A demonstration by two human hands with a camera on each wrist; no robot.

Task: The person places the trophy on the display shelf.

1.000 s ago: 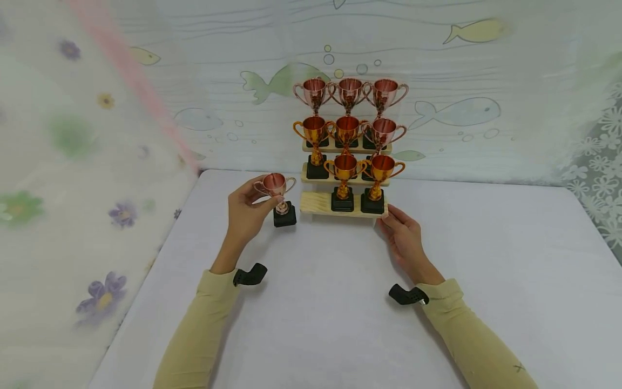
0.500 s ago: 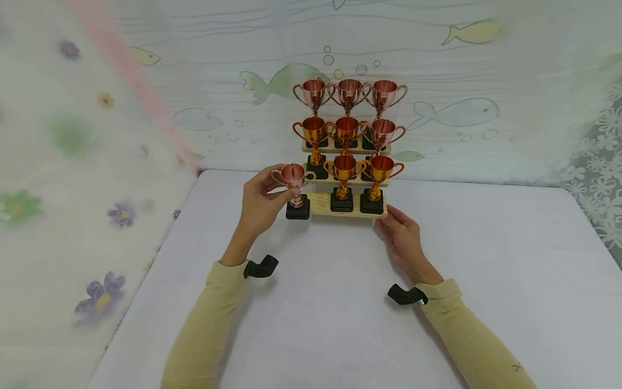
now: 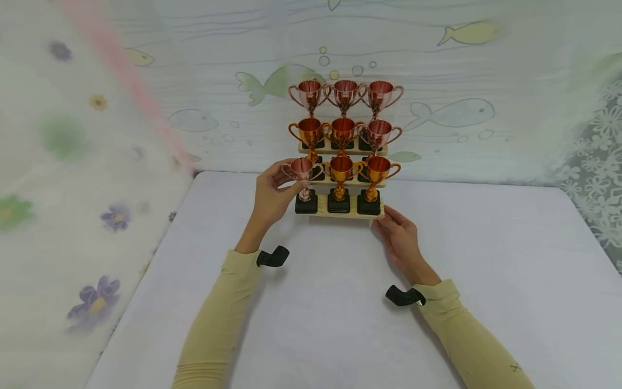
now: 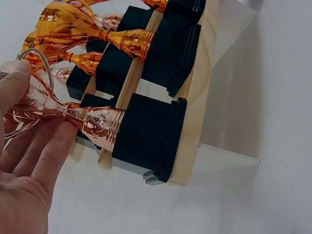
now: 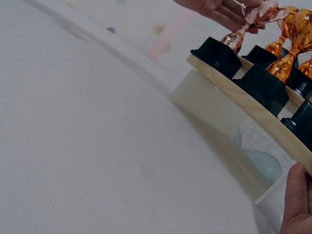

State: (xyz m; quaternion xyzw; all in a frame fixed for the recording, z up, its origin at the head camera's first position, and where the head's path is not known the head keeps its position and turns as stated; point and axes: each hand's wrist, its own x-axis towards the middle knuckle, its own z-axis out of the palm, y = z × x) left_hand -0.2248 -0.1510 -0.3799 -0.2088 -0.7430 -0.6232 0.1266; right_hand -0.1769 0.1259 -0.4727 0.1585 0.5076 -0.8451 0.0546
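Note:
My left hand (image 3: 276,197) pinches a small rose-gold trophy (image 3: 302,169) by its cup, thumb in front and fingers behind. Its black base (image 4: 146,131) rests upright against the left end of the lowest wooden step, beside two gold trophies (image 3: 341,168). At the other end, my right hand (image 3: 400,237) holds the lower right corner of the stepped display stand (image 3: 347,215). In the right wrist view only part of that hand (image 5: 296,200) shows, touching the step's end; its other fingers are mostly hidden.
Two higher steps bear more trophies: rose-gold ones (image 3: 344,94) on top, gold and rose-gold ones (image 3: 310,131) in the middle. Clear side panels (image 5: 204,102) support the stand on the white table (image 3: 330,302). A fish-print curtain (image 3: 214,70) hangs close behind.
My left hand has carried the rose-gold trophy rightward from beside the stand onto the left end of its lowest step. My right hand has stayed at the stand's corner.

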